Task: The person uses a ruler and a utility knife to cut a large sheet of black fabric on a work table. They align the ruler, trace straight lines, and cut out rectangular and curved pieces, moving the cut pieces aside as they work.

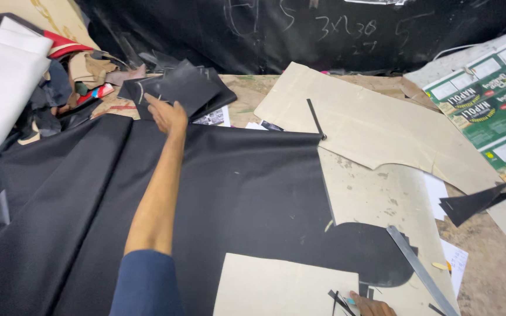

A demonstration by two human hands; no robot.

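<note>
At the bottom edge, the right hand (371, 305) shows only in part; its fingers rest on thin black offcuts (339, 299) at the corner of a pale card pattern (282, 287). Whether its grip is wide or narrow cannot be told, since most of the hand is cut off by the frame. Just beside it a grey metal ruler (420, 269) lies slanted across a rounded flap of black material.

The pale card pattern lies flat on a big black sheet (235, 193) that covers most of the surface (493, 275), with soft folds running along its left part. Over this sheet the left arm, in a blue sleeve (146, 284), stretches far forward.

At the far edge of the sheet the left hand (167, 114) lies flat, fingers spread and closed on nothing, touching a stack of cut black pieces (177, 88) with chalk marks on top. To the right a large beige card shape (370, 126) rests on the surface with a narrow black strip (315, 119) on it. A pointed black scrap (475, 203) lies near the right edge, next to green printed cartons (493, 111). At the far left sits a heap of scraps (83, 76) beside white sheets (1, 82).
</note>
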